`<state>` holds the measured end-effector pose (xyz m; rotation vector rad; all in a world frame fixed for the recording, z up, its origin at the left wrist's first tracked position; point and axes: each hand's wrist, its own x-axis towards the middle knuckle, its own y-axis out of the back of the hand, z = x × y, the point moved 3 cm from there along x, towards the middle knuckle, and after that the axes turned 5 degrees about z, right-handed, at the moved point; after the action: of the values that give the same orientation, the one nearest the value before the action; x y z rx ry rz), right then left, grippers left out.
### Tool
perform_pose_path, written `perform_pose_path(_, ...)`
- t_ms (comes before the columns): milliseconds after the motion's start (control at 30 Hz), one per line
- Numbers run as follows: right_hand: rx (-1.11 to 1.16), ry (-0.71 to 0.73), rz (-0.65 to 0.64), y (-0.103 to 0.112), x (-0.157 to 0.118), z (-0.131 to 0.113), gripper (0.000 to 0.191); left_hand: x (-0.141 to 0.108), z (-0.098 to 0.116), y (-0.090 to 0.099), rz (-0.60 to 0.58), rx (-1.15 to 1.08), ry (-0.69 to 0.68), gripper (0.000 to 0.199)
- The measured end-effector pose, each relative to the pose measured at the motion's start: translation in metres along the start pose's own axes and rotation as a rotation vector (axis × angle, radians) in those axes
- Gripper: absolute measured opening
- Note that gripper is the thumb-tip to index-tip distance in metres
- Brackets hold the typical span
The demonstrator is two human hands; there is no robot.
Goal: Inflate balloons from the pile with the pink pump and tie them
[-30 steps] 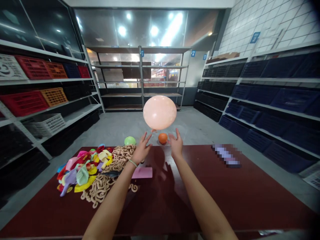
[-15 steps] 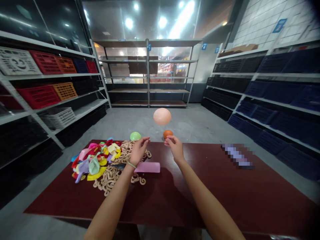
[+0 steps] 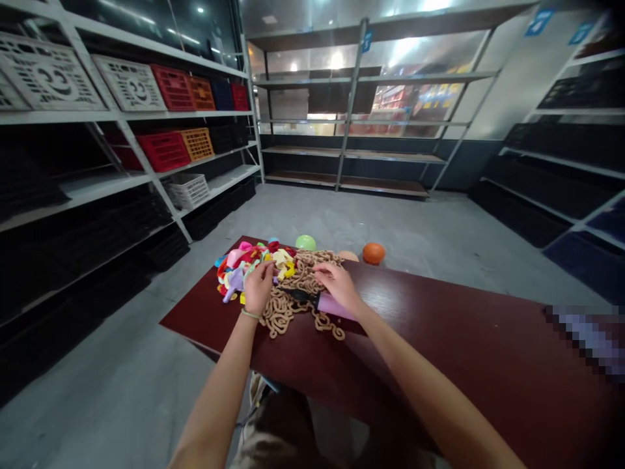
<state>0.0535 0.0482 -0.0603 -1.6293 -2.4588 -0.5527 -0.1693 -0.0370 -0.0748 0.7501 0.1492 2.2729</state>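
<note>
My left hand point(image 3: 258, 286) is over the right side of a heap of limp, colourful balloons point(image 3: 237, 281). Its thumb and fingers are drawn together; what lies between the tips, if anything, is too small to make out. Fingers extended and apart, my right hand point(image 3: 338, 285) hovers over a pile of tan, curled, cord-like strands point(image 3: 279, 312), with nothing visible in it. Just below the right hand lies a hand pump with a pink-lilac barrel point(image 3: 334, 306) and a black end, partly hidden by that hand and wrist.
Beyond the dark red table point(image 3: 430, 326) are inflated green point(image 3: 305, 242), orange point(image 3: 374, 253) and peach point(image 3: 348, 256) balloons. A pixelated flat object point(image 3: 588, 335) lies at the table's right. Shelves with crates point(image 3: 163, 151) stand left; a rack point(image 3: 346, 117) stands at the back.
The view has turned left. My left hand has moved to the balloon heap and my right hand over the tan pile. The peach balloon has dropped from mid-air to behind the table edge.
</note>
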Motion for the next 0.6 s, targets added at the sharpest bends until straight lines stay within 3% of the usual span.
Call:
perform_pose_path(133, -0.141, 0.084, -0.135, -0.045, 0.024, 0.0, 0.014, 0.002, -0.017, 0.02, 0.183, 0.001, 0.075, 0.033)
perform_pose_path(300, -0.29, 0.124, -0.229, -0.081, 0.049, 0.009, 0.023, -0.001, -0.011, 0.011, 0.078, 0.017, 0.038, 0.03)
perform_pose_path(467, -0.339, 0.09, -0.246, -0.096, 0.052, 0.019, 0.017, -0.004, -0.008, 0.007, 0.028, 0.023, 0.012, 0.031)
perform_pose_path(600, -0.318, 0.053, -0.212, -0.088, 0.056, 0.018, 0.014, -0.005, -0.006, 0.007, 0.012, 0.044, 0.016, 0.031)
